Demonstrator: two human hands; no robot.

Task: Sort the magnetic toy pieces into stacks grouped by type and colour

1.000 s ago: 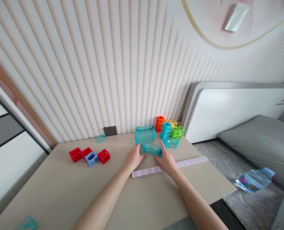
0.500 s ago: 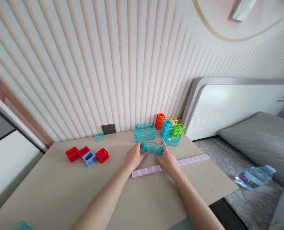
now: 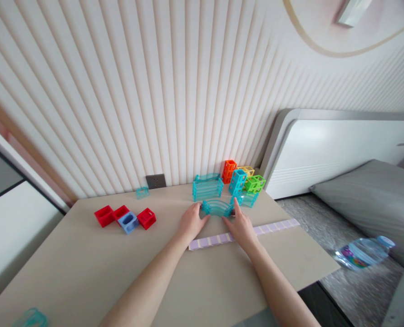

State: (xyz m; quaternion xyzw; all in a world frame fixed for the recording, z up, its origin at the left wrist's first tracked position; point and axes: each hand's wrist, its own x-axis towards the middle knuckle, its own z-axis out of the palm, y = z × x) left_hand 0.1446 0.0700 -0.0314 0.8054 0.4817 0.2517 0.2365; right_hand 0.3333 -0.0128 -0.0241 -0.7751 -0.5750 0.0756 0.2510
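Note:
A curved teal track piece point(image 3: 217, 207) lies on the beige table point(image 3: 86, 268). My left hand point(image 3: 190, 223) grips its left end with thumb and fingers. Its right end is pinched by my right hand point(image 3: 240, 226). Both hands rest on the table just behind a lilac strip of squares point(image 3: 273, 226). Right behind the curved piece stands a stack of straight teal track pieces point(image 3: 207, 186).
Orange, blue, yellow and green lattice blocks point(image 3: 243, 179) cluster at the back right by the wall. Red blocks and a blue one point(image 3: 125, 218) lie to the left. A small teal piece point(image 3: 142, 192) sits near a wall socket point(image 3: 155, 181). A water bottle point(image 3: 363, 252) lies on the bed.
The curved teal piece and both hands have shifted slightly away from me, toward the stack. The camera has tilted a little.

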